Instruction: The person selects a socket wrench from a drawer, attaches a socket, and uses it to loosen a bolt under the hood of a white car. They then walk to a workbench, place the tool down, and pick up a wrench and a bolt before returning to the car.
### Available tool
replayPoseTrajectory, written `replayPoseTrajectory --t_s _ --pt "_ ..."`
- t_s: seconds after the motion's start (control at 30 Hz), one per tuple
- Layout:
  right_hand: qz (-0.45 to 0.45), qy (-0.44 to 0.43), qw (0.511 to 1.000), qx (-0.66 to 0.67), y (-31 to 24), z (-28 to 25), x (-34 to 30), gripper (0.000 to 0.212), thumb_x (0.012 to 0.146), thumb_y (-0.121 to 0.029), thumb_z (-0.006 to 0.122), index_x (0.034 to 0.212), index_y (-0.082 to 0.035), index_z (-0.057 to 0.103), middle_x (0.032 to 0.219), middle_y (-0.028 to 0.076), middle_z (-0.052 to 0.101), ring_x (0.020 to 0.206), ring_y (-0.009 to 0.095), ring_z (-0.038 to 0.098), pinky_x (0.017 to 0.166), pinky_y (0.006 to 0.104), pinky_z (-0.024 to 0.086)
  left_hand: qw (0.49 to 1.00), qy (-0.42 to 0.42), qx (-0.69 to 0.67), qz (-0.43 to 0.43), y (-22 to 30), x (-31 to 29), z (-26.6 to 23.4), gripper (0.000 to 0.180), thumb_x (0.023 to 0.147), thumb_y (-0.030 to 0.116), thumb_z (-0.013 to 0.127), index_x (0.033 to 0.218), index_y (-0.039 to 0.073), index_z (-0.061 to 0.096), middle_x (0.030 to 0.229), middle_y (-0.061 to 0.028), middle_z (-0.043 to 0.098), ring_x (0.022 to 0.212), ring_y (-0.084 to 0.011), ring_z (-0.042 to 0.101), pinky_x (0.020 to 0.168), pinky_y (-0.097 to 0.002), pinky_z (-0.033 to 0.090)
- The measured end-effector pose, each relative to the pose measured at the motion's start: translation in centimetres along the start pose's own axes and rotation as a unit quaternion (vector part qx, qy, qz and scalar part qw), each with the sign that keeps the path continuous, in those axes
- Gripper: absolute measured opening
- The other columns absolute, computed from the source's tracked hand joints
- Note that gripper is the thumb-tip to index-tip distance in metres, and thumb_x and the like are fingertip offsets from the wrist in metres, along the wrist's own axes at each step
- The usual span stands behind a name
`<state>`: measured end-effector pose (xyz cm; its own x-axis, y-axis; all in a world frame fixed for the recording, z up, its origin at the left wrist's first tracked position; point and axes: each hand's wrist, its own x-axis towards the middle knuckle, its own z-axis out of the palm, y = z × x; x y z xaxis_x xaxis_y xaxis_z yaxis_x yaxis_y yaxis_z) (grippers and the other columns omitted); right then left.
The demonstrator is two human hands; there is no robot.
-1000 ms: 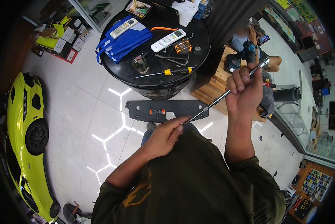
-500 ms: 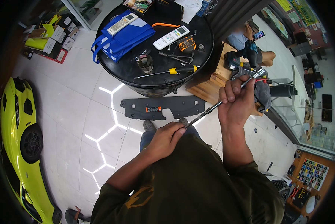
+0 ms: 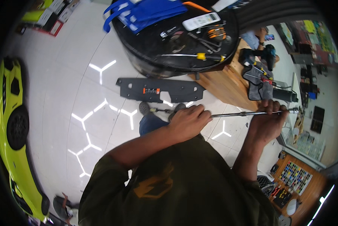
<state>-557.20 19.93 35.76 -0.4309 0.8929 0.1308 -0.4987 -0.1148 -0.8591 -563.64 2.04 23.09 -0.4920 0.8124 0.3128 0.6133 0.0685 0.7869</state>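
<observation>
Across my body, above the floor, lies a long silver socket extension bar (image 3: 233, 115) held nearly level. My left hand (image 3: 190, 121) is closed round its left part, and a short dark piece (image 3: 160, 110) sticks out on that hand's far side. Near the other end my right hand (image 3: 267, 122) has its fingers curled over the bar, with the shiny socket end (image 3: 295, 110) poking out past them. Beneath, on the floor by my feet, is a dark grey plastic panel (image 3: 133, 89) carrying a small orange and black set of bits (image 3: 151, 90).
Ahead stands a round black table (image 3: 150, 47) with a blue bag (image 3: 148, 15), a white remote (image 3: 201, 21) and a yellow-black screwdriver (image 3: 210, 57). On a wooden box (image 3: 221, 84) to its right sit a cordless drill (image 3: 266, 56) and grey cloth (image 3: 260, 88). A lime-green car (image 3: 29, 180) is at left.
The bar has swung from a slant to nearly level, its socket end going right and down. Both hands have shifted right. My view has turned, and the table sits further right and higher.
</observation>
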Motion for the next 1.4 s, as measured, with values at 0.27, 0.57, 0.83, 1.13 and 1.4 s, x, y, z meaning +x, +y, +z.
replayPoseTrajectory --t_s 0.27,0.57,0.83,1.13,1.4 --pt "0.070 -0.046 0.996 0.020 0.8 -1.1 -2.3 0.026 0.099 -0.035 0.041 0.091 -0.012 0.049 0.080 0.003 0.043 0.073 0.017 0.042 0.087 0.0415 0.037 0.999 -0.001 0.041 -0.036 -0.9 -2.2 -0.3 0.013 0.087 0.018 0.060 0.090 0.006 0.056 0.086 -0.0087 0.054 0.077 -0.0264 0.061 0.062 -0.0388 0.051" --pt "0.038 -0.001 0.996 0.080 -2.1 -2.2 -3.8 0.024 0.100 -0.033 0.039 0.094 -0.010 0.045 0.080 0.006 0.045 0.073 0.019 0.045 0.083 0.0465 0.043 0.993 -0.103 -0.046 -0.040 1.8 -1.1 0.6 0.016 0.092 0.018 0.054 0.094 0.003 0.052 0.086 -0.0165 0.057 0.076 -0.0385 0.058 0.066 -0.0464 0.046" --pt "0.044 0.231 0.970 -0.061 -6.1 -13.7 -15.7 0.020 0.099 -0.028 0.044 0.096 -0.008 0.048 0.081 0.008 0.053 0.083 0.027 0.058 0.082 0.0455 0.048 0.931 -0.329 -0.154 0.037 2.7 -4.7 6.8 0.021 0.095 0.023 0.050 0.092 0.003 0.049 0.083 -0.0208 0.059 0.077 -0.0416 0.059 0.067 -0.0480 0.046" --pt "0.032 0.344 0.918 -0.193 -10.4 -23.5 -27.3 0.018 0.097 -0.024 0.049 0.098 -0.006 0.052 0.087 0.010 0.063 0.081 0.021 0.063 0.070 0.0332 0.055 0.828 -0.445 -0.258 -0.222 5.2 -8.9 15.5 0.034 0.095 0.035 0.053 0.096 0.001 0.056 0.065 -0.0064 0.053 0.060 -0.0188 0.051 0.059 -0.0334 0.044" --pt "0.139 0.225 0.947 -0.180 -9.9 -31.2 -31.3 0.019 0.098 -0.023 0.047 0.098 -0.004 0.051 0.084 0.010 0.060 0.075 0.020 0.064 0.064 0.0306 0.055 0.680 -0.440 -0.413 -0.416 5.0 -18.4 22.0 0.027 0.099 0.025 0.044 0.109 0.003 0.054 0.083 -0.0062 0.059 0.072 -0.0147 0.062 0.065 -0.0290 0.051"
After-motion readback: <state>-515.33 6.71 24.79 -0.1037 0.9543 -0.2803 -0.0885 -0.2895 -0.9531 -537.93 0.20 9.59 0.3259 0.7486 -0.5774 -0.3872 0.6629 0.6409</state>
